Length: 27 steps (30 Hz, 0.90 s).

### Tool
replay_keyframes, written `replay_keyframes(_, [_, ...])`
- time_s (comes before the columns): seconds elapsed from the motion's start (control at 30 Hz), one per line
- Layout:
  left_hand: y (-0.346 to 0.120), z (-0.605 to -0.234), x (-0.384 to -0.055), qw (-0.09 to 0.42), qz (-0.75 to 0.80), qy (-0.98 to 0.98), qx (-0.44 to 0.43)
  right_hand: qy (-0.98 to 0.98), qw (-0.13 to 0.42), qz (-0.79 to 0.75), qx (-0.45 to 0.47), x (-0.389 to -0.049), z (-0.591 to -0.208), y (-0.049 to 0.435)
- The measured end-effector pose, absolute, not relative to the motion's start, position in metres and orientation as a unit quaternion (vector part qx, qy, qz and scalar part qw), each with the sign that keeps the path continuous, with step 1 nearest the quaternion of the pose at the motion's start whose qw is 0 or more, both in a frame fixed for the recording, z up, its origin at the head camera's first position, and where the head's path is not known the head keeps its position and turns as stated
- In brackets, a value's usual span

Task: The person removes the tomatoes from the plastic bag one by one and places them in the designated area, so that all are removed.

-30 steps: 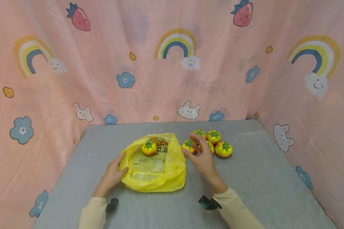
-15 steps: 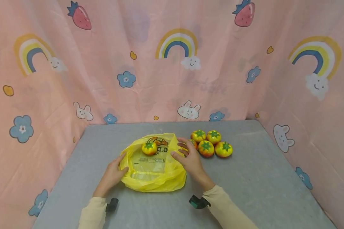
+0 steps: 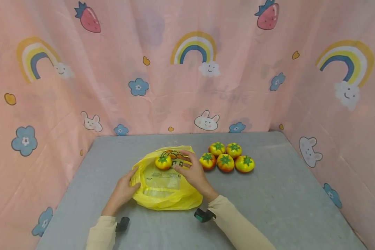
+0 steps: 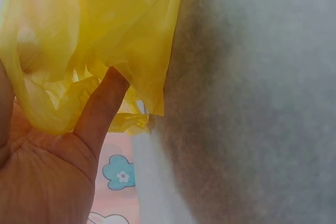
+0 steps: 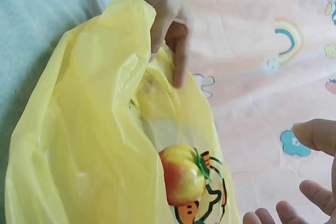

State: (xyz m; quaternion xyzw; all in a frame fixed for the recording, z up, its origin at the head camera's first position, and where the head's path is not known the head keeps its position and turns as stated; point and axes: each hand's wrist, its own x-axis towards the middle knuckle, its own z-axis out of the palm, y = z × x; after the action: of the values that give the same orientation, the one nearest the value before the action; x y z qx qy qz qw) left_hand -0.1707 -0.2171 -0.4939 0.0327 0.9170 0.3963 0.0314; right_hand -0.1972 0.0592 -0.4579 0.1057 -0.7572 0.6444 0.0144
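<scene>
A thin yellow plastic bag (image 3: pixel 165 203) lies with its mouth gaping, and one yellow-red tomato with a green star-shaped top (image 3: pixel 163 162) rests inside. My left hand (image 3: pixel 122 190) holds the bag's left rim between thumb and fingers; in the left wrist view the thumb (image 4: pixel 102 111) presses against the film. Over the right side of the mouth reaches my right hand (image 3: pixel 194 174), its thumb and fingers apart and nothing between them. The right wrist view shows those spread fingertips (image 5: pixel 286 211) beside the bag, near the tomato (image 5: pixel 184 176).
Several more tomatoes (image 3: pixel 225 163) stand grouped on the grey table (image 3: pixel 268 201), just right of the bag. Behind and at both sides hangs a pink patterned curtain (image 3: pixel 162 104). Each wrist wears a small black camera (image 3: pixel 204 215).
My right hand has moved left from over the tomatoes to the bag's mouth, uncovering the whole group on the table. The left hand keeps its place on the rim.
</scene>
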Motion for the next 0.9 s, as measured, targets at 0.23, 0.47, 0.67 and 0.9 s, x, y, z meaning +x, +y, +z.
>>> replay_keyframes(0.23, [-0.217,-0.494,-0.17,0.029,0.394,0.918,0.03,-0.76,-0.007,0.644,0.084,-0.204,-0.459,0.041])
replay_keyframes(0.47, [-0.216,-0.494,-0.171,0.034,0.392,0.919,0.027,-0.771,-0.033,0.634,0.053,-0.211,-0.46,0.028])
replay_keyframes(0.67, [-0.216,-0.493,-0.172,0.04,0.388,0.92,0.023,-0.774,-0.047,0.632,0.013,-0.218,-0.461,0.019])
replay_keyframes(0.9, [-0.215,-0.494,-0.172,0.038,0.39,0.92,0.024,-0.78,-0.039,0.624,-0.016,-0.227,-0.466,0.01])
